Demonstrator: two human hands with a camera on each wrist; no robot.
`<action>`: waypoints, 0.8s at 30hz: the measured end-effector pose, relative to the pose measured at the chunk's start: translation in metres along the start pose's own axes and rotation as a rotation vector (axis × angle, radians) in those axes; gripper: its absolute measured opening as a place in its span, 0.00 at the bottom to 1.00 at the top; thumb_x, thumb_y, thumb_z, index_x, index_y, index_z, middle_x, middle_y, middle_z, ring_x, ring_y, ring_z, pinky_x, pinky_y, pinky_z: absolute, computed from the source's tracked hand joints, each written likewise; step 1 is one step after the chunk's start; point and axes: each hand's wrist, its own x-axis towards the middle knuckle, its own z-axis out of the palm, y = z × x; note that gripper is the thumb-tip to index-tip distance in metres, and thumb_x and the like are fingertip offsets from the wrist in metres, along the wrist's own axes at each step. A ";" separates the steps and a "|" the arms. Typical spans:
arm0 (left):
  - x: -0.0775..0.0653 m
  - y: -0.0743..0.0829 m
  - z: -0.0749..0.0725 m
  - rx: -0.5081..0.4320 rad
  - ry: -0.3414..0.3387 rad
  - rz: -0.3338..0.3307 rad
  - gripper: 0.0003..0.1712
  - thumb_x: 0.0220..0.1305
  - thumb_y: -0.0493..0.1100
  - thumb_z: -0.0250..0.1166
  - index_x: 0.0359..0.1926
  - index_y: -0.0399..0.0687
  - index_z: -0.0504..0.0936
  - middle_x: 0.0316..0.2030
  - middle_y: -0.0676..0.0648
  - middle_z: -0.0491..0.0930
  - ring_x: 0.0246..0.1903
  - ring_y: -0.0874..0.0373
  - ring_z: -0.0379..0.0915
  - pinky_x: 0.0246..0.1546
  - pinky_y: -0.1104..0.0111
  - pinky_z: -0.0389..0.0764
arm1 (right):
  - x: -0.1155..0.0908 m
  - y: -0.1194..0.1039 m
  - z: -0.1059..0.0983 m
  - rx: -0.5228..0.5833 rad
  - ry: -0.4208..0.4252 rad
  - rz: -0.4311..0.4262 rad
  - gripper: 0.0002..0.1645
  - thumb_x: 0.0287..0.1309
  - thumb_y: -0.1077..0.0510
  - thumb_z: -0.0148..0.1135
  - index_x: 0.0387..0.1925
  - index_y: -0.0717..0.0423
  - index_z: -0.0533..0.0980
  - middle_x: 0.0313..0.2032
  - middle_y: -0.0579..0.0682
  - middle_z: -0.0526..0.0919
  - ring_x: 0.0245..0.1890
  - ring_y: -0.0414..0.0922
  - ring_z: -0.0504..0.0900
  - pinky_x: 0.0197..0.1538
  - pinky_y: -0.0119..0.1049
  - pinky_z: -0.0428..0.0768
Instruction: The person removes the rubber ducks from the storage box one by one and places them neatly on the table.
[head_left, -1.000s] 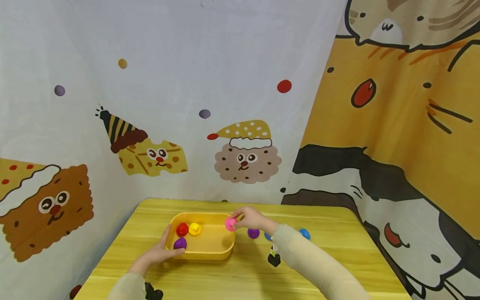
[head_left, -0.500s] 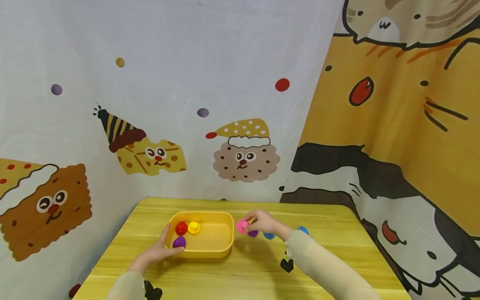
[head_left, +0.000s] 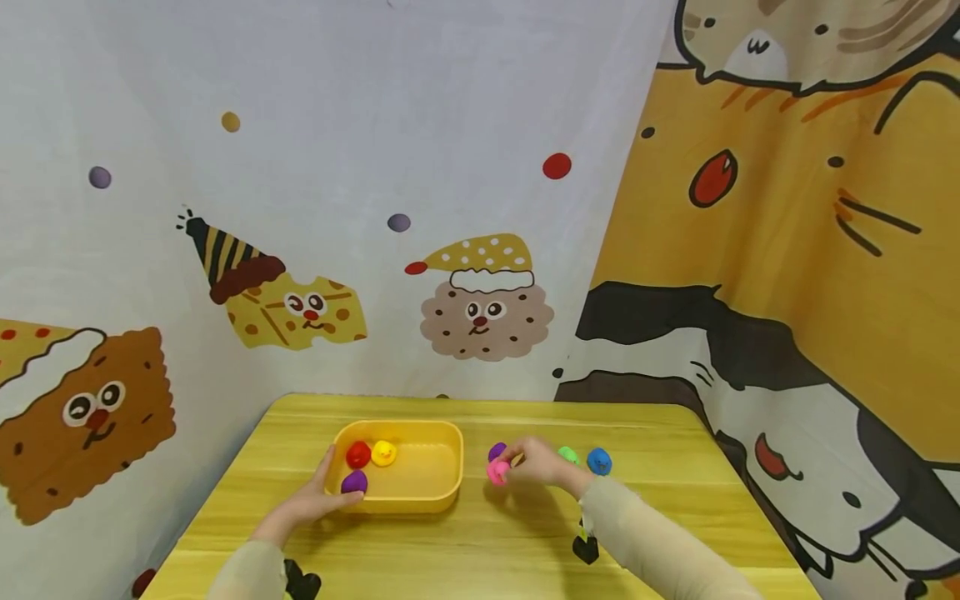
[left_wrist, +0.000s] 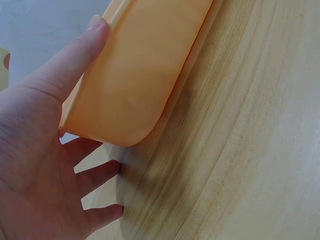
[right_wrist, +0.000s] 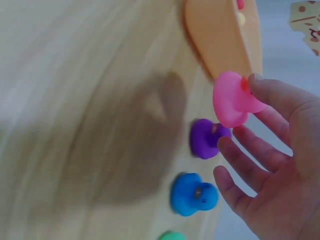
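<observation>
In the head view, my right hand (head_left: 542, 462) pinches a pink rubber duck (head_left: 498, 472) between thumb and fingers, to the right of a yellow plastic basin (head_left: 408, 505). The right wrist view shows the pink duck above the table, its other fingers spread loosely near a purple duck (right_wrist: 202, 139) and a blue duck (right_wrist: 186, 195). My left hand (head_left: 311, 500) rests on the basin's left end. Its thumb lies along the near rim and its fingers reach straight past the end wall. Inside the basin sit a red duck (head_left: 358, 454), a yellow duck (head_left: 384, 453) and a purple toy (head_left: 354, 482).
Right of the basin, a green duck (head_left: 568, 455) and another blue duck (head_left: 599, 462) stand on the wood-grain table (head_left: 420, 554). A cartoon-printed cloth (head_left: 337, 167) hangs behind the table and along its right side.
My right hand has carried the pink duck from the basin's right rim out to the right and nearer to me. The left hand stays at the basin, which has not visibly moved.
</observation>
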 end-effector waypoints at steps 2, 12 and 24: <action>0.000 0.000 0.000 -0.002 -0.002 -0.003 0.69 0.58 0.60 0.68 0.74 0.39 0.25 0.70 0.22 0.33 0.66 0.21 0.39 0.60 0.31 0.48 | -0.002 0.005 0.004 -0.024 0.008 -0.005 0.14 0.47 0.61 0.70 0.39 0.58 0.84 0.37 0.47 0.85 0.36 0.48 0.82 0.36 0.34 0.80; 0.001 0.001 -0.001 -0.012 -0.011 -0.013 0.69 0.58 0.60 0.68 0.74 0.39 0.24 0.70 0.23 0.32 0.66 0.21 0.39 0.60 0.31 0.48 | -0.011 0.015 0.020 -0.015 0.013 0.009 0.14 0.46 0.61 0.75 0.38 0.58 0.84 0.36 0.46 0.85 0.38 0.48 0.82 0.38 0.35 0.81; 0.002 -0.004 0.000 0.011 -0.002 -0.009 0.69 0.58 0.61 0.68 0.74 0.39 0.24 0.71 0.23 0.33 0.66 0.21 0.42 0.60 0.32 0.50 | -0.015 0.022 0.029 0.021 0.004 0.064 0.13 0.46 0.60 0.75 0.37 0.57 0.82 0.35 0.44 0.83 0.39 0.46 0.80 0.39 0.33 0.80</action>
